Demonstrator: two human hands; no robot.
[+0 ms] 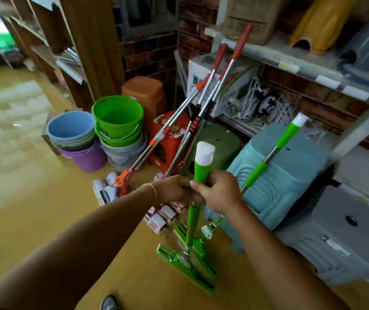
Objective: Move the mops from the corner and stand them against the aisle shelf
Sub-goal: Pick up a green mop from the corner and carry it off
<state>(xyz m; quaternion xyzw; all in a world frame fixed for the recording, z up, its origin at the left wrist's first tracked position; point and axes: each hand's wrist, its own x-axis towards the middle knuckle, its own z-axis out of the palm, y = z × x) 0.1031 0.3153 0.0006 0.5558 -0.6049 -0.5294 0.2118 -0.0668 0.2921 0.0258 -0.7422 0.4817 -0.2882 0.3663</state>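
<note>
A green flat mop [193, 217] with a white cap stands upright on the floor in front of me. My right hand [218, 191] grips its green handle just below the cap. My left hand [174, 189] is curled around the same handle from the left side. A second green mop [275, 148] leans against the teal plastic stools on the right. Three red-and-orange handled mops [203, 113] lean in the brick corner against the white shelf [291, 66].
Stacked buckets, green [117, 117], blue [70, 128] and purple [87, 156], sit on the floor at the left. Orange, red, green, teal [286, 175] and grey [344, 238] stools crowd the corner and right side. Small packets [163, 217] lie on the floor. Wooden shelving [85, 41] lines the aisle.
</note>
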